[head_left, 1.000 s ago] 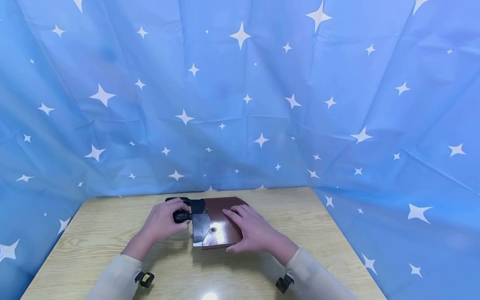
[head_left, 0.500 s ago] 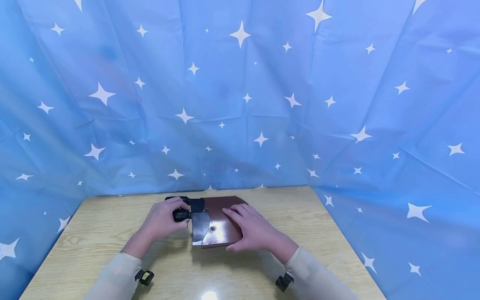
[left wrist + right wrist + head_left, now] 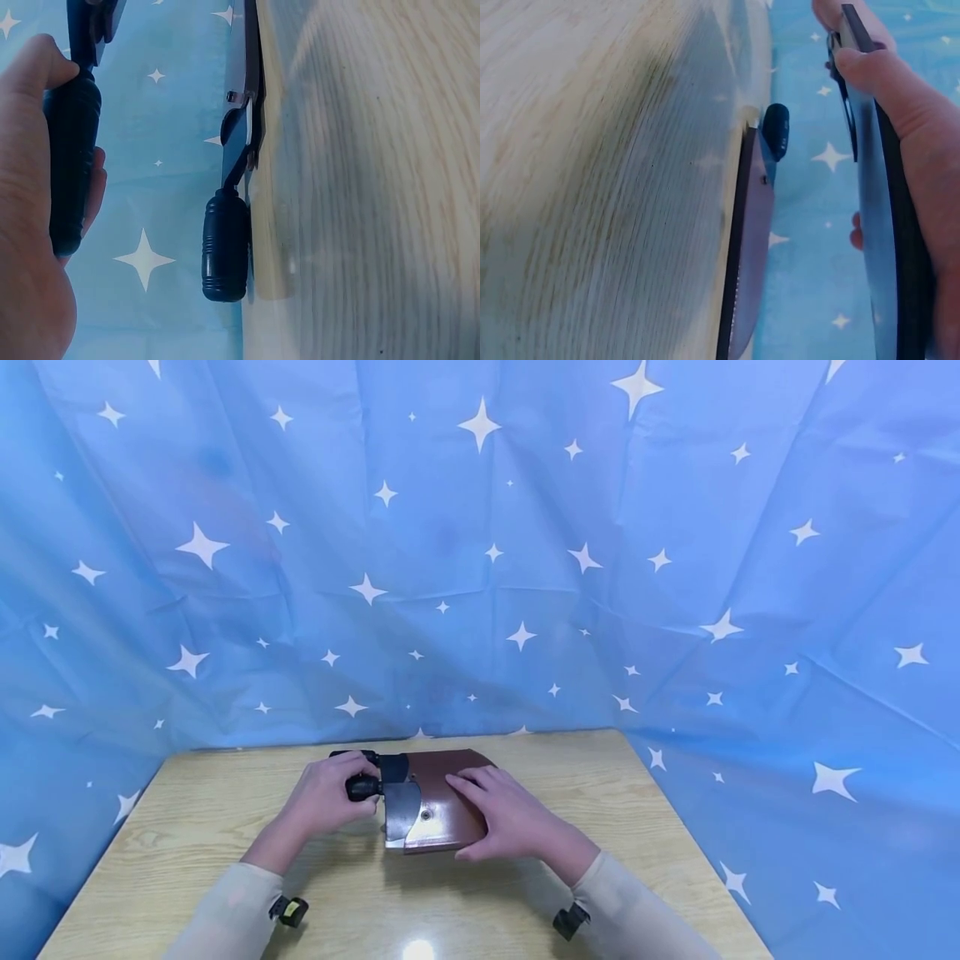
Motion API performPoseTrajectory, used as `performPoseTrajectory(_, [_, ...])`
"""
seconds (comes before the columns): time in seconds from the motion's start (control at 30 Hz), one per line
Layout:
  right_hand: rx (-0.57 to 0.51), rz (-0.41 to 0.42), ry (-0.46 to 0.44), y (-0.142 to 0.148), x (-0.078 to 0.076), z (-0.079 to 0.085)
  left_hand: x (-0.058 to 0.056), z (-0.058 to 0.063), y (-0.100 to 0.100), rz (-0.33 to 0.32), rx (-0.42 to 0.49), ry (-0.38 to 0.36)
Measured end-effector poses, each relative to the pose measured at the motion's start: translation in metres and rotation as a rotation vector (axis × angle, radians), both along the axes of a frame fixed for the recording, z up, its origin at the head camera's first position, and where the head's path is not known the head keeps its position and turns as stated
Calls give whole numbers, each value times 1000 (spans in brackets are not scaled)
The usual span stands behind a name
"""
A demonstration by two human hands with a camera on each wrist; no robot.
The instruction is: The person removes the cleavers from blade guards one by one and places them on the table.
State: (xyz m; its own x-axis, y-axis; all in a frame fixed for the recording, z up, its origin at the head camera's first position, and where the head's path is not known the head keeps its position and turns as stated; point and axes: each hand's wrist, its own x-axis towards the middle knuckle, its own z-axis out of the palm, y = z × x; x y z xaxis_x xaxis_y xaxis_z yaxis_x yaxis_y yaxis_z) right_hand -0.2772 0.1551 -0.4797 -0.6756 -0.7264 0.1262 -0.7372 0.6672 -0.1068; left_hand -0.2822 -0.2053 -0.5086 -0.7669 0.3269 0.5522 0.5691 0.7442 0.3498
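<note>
In the head view my left hand (image 3: 330,793) grips the black ringed handle (image 3: 363,787) of a broad-bladed tool. A shiny brown sheath (image 3: 442,831) with a round snap covers most of its grey blade (image 3: 401,814). My right hand (image 3: 510,818) holds the sheath at its right end, thumb at the near edge. The left wrist view shows my thumb and fingers wrapped around that handle (image 3: 73,157). Beyond it, a second similar sheathed tool lies on the table, its black handle (image 3: 225,244) pointing the same way; in the right wrist view its sheath (image 3: 751,247) shows stitching.
The light wood table (image 3: 187,835) reaches back to a blue curtain (image 3: 450,527) printed with white stars, which also runs along both sides. Small black wrist cameras are strapped at both cream sleeves (image 3: 232,910).
</note>
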Motion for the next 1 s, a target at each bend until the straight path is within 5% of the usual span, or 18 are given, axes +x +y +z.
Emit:
performPoseTrajectory(0.67, [42,50,28,4,0,4,1,2,-1,-35,7,47])
performPoseTrajectory(1.0, [-16,28,58,24,-5,10,4,12,-24,23,25,24])
